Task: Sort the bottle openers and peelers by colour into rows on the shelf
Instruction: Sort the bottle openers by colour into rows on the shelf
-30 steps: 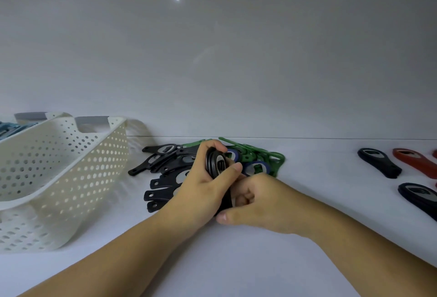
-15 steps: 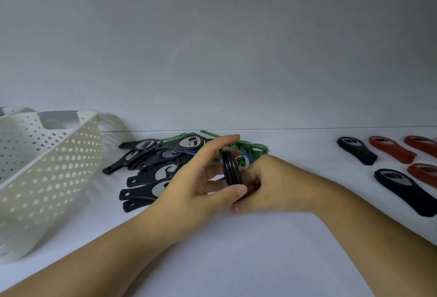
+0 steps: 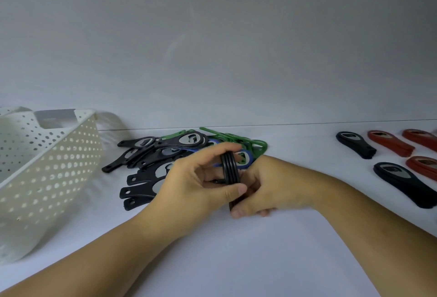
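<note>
Both hands hold a small stack of black plastic bottle openers (image 3: 230, 170) edge-on, just in front of the loose mixed pile (image 3: 151, 157) of unsorted tools.

The left hand (image 3: 189, 178) pinches the stack between thumb and curled fingers; the right hand (image 3: 272, 185) is curled round its lower end, by the white shelf surface (image 3: 236, 261). In the pile, black openers with metal insets lie overlapped, with green plastic peelers (image 3: 236, 137) at its back and a blue bottle opener (image 3: 244, 163) partly hidden behind the held stack. Left of the pile a white perforated plastic basket (image 3: 47, 166) is tipped on its side. Well right of the pile lie two sorted black openers (image 3: 356, 144) and, beyond them, red openers (image 3: 390, 143) in rows. Behind the pile rises a plain glossy grey-white wall (image 3: 212, 48).
</note>
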